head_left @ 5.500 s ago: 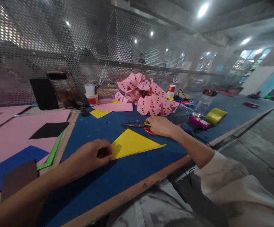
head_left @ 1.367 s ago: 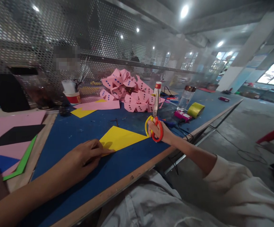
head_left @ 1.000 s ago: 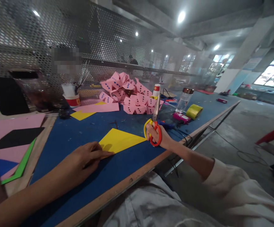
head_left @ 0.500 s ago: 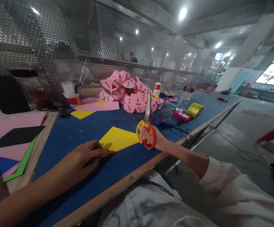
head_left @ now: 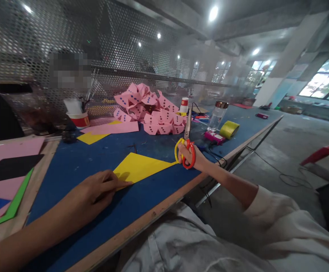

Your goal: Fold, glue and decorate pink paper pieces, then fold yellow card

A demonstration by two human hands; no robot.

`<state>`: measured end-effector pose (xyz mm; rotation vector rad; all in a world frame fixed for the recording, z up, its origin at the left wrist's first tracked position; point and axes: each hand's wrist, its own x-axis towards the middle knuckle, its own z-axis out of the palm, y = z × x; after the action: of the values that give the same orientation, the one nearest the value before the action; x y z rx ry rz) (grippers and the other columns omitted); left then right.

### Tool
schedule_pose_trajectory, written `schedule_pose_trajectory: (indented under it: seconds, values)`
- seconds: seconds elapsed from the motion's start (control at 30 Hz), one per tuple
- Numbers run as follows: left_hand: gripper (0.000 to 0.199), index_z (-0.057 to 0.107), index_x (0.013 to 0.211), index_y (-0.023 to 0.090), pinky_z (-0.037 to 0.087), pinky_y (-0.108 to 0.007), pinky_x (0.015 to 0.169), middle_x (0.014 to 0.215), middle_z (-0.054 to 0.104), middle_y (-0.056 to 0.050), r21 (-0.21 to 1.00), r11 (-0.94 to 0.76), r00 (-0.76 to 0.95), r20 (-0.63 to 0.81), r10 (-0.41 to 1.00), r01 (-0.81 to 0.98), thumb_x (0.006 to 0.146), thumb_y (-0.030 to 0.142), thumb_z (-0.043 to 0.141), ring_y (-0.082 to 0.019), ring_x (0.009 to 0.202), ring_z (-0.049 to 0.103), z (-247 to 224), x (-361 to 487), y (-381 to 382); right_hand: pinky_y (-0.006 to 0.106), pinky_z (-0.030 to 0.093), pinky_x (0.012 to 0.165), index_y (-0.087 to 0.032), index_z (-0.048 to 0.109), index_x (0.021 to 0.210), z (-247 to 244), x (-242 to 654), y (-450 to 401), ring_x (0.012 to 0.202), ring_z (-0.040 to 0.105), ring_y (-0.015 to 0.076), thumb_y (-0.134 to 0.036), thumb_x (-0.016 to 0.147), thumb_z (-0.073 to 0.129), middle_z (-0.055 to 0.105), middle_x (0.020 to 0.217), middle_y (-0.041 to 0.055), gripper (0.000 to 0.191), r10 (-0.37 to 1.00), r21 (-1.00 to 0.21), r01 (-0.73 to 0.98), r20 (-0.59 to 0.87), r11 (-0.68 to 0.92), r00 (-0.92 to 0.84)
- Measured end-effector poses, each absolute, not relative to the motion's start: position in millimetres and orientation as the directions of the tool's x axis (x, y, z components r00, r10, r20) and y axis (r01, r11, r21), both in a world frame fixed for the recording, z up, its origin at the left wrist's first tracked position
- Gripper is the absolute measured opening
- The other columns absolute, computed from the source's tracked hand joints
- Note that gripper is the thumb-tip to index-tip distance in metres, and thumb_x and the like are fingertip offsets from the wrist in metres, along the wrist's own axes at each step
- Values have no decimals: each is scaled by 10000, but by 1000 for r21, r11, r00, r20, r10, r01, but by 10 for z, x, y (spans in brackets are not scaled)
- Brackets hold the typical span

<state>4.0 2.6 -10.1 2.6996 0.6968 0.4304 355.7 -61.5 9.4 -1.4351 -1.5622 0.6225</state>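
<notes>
A folded-looking piece of yellow paper [head_left: 141, 167] lies flat on the blue tabletop, its right end narrowing to a thin point. My left hand [head_left: 99, 190] rests on the paper's near left corner, fingers together and closed on that edge. Held upright in my right hand [head_left: 195, 156] is a pair of scissors [head_left: 187, 130] with one yellow and one red handle loop, blades pointing away from me. My fingers are wrapped through the loops, right beside the paper's thin tip; whether they also pinch the tip is hard to see.
Behind the paper sits a heap of dotted pink paper shapes [head_left: 150, 109]. A clear bottle [head_left: 218, 115], a yellow tape roll [head_left: 229, 129] and a magenta device [head_left: 214, 137] stand at right. Coloured sheets [head_left: 11, 164] lie left, a paper cup [head_left: 78, 119] behind. A perforated metal screen [head_left: 141, 56] borders the table.
My right hand and the scissors have shifted right, showing more of the paper's narrow tip. The left hand stays on the paper. The view has turned slightly right.
</notes>
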Motion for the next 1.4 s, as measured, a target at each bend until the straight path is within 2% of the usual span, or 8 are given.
schedule_pose_trajectory:
  seconds: [0.1, 0.27, 0.43, 0.57, 0.73, 1.03, 1.2, 1.4]
  values:
    - [435, 642, 1302, 314, 485, -246, 730, 979, 621, -65, 366, -836, 844, 197, 498, 408, 952, 204, 407, -181, 843, 601, -95, 38, 30, 189, 386, 422, -175, 543, 596, 132, 3517, -642, 407, 470, 74, -520, 978, 471, 559, 502, -4, 520, 952, -827, 517, 298, 222, 69]
    - [443, 630, 1314, 327, 483, -249, 773, 999, 615, -62, 368, -836, 846, 194, 497, 407, 947, 196, 418, -184, 881, 598, -100, 35, 26, 191, 404, 442, -179, 539, 624, 189, 3428, -689, 433, 483, 80, -524, 1005, 398, 582, 543, 5, 533, 932, -820, 514, 349, 252, 101]
    - [465, 613, 1337, 303, 479, -241, 760, 945, 608, -52, 375, -843, 852, 208, 481, 385, 938, 172, 415, -174, 842, 594, -74, 45, 12, 195, 396, 418, -176, 551, 656, 171, 3338, -712, 408, 486, 78, -562, 989, 413, 600, 561, 2, 528, 951, -844, 484, 301, 231, 71]
    - [427, 644, 1299, 282, 489, -247, 770, 999, 624, -72, 349, -850, 852, 210, 480, 393, 961, 207, 393, -182, 880, 598, -53, 55, 6, 193, 391, 412, -185, 534, 699, 113, 3235, -677, 405, 483, 76, -555, 970, 468, 604, 568, -13, 463, 959, -868, 437, 280, 234, 42]
    - [410, 666, 1264, 281, 500, -264, 777, 1055, 635, -81, 356, -849, 841, 236, 487, 392, 957, 224, 400, -191, 890, 616, -50, 68, 6, 204, 420, 451, -186, 521, 678, 75, 3130, -628, 432, 499, 84, -551, 976, 451, 568, 547, -25, 476, 965, -871, 425, 262, 246, -21]
    - [422, 650, 1279, 288, 496, -244, 817, 1072, 631, -68, 398, -830, 852, 186, 490, 390, 957, 173, 402, -176, 930, 623, 20, 93, -30, 210, 425, 482, -175, 535, 585, 56, 2969, -619, 438, 497, 86, -559, 999, 377, 525, 518, -17, 587, 966, -845, 476, 254, 244, -45]
    - [432, 660, 1260, 273, 498, -244, 811, 1029, 630, -62, 404, -833, 855, 195, 481, 377, 940, 140, 404, -171, 917, 625, 13, 97, -31, 220, 394, 431, -172, 565, 609, 75, 2813, -590, 389, 465, 85, -554, 994, 403, 496, 507, -32, 566, 966, -849, 460, 237, 259, -106]
    - [488, 669, 1236, 253, 496, -252, 832, 1036, 630, -66, 390, -840, 855, 202, 478, 378, 877, 54, 403, -172, 938, 617, 13, 67, -39, 218, 446, 516, -174, 530, 587, 108, 2543, -549, 455, 495, 88, -516, 986, 457, 516, 521, -28, 531, 959, -878, 389, 238, 280, -154]
